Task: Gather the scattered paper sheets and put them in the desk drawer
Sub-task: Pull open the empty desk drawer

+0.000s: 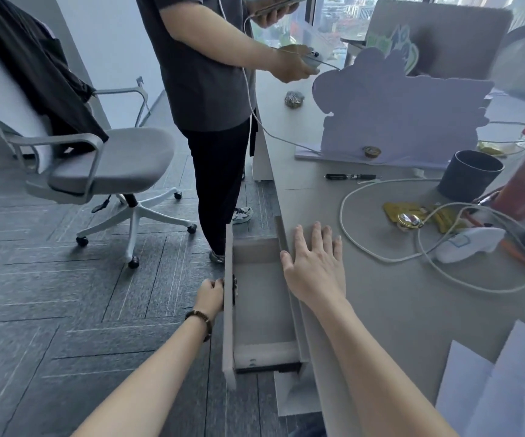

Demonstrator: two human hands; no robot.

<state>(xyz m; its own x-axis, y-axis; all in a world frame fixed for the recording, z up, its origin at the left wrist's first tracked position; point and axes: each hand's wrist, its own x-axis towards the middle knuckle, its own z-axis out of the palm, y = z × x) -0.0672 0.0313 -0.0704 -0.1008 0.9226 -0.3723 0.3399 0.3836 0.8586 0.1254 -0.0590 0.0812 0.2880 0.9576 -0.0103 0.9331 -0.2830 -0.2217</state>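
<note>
Bench (396,310) top: smooth, matt grey laminate. Drawer (261,310): same matt grey board inside and on the front panel. Paper sheets (507,389): plain, matt, pale. Cable (380,257): white, smooth sheath. Cup (470,176): dark, matt wall. Pen (349,176): black glossy plastic. Wrappers (396,211): glossy gold foil. Chair (113,159): grey woven cloth seat, smooth pale plastic frame. Floor (65,294): dark, rough-textured carpet tiles.

Desk (396,310): sheets (500,389), cable (380,257), pen (349,176).
</note>
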